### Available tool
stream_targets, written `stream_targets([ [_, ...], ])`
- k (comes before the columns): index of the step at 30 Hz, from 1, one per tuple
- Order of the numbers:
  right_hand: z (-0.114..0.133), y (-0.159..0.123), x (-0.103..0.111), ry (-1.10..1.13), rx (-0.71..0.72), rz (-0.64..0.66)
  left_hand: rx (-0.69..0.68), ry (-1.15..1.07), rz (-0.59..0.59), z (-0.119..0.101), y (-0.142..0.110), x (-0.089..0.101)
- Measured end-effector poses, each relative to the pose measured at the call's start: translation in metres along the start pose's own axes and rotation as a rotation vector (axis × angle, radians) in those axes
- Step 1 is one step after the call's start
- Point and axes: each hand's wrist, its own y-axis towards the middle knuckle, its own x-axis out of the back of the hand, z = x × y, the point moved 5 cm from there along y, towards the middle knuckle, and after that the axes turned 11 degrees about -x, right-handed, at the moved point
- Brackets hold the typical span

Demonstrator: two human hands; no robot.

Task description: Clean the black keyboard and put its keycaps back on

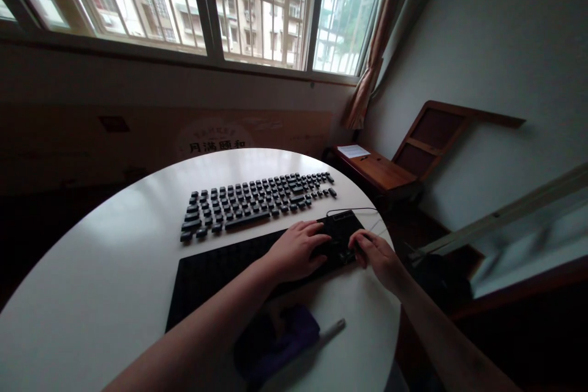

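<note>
A long black keyboard base point(206, 282) lies across the round white table, its keycaps off over most of the part I can see. My left hand point(298, 248) rests on it, palm down with the fingers spread. At the base's right end my right hand point(377, 256) is closed in a pinch; whatever it holds is too small and dark to make out. Behind the base, loose black keycaps point(248, 203) stand in rows in a keyboard layout. A thin cable point(351, 209) runs off the base's far right corner.
Near my left forearm lie a purple cloth point(301, 334) and a grey stick-like thing point(334, 329). The white table point(92, 269) has a curved edge close on the right. Beyond it stands a wooden chair point(386, 171) with a paper point(353, 151) on it.
</note>
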Motion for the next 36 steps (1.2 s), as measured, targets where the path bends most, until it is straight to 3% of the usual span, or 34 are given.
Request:
stream_targets([
  [7,-0.005,0.012,-0.004,-0.147,0.078,-0.152,0.004,-0.015,0.013,-0.001,0.001,0.001],
  [16,-0.002,0.026,-0.004,-0.263,0.044,-0.016,-0.005,-0.03,0.006,0.0,0.001,0.0],
  [26,0.005,-0.005,-0.013,-0.516,0.266,-0.091,-0.005,-0.042,-0.003,0.001,0.001,0.0],
  [29,-0.003,-0.007,-0.009,-0.457,0.265,-0.131,-0.008,-0.046,-0.017,0.001,0.001,-0.001],
  [36,-0.018,0.004,0.002,-0.075,0.142,-0.23,-0.008,-0.065,-0.029,0.002,0.001,0.0],
])
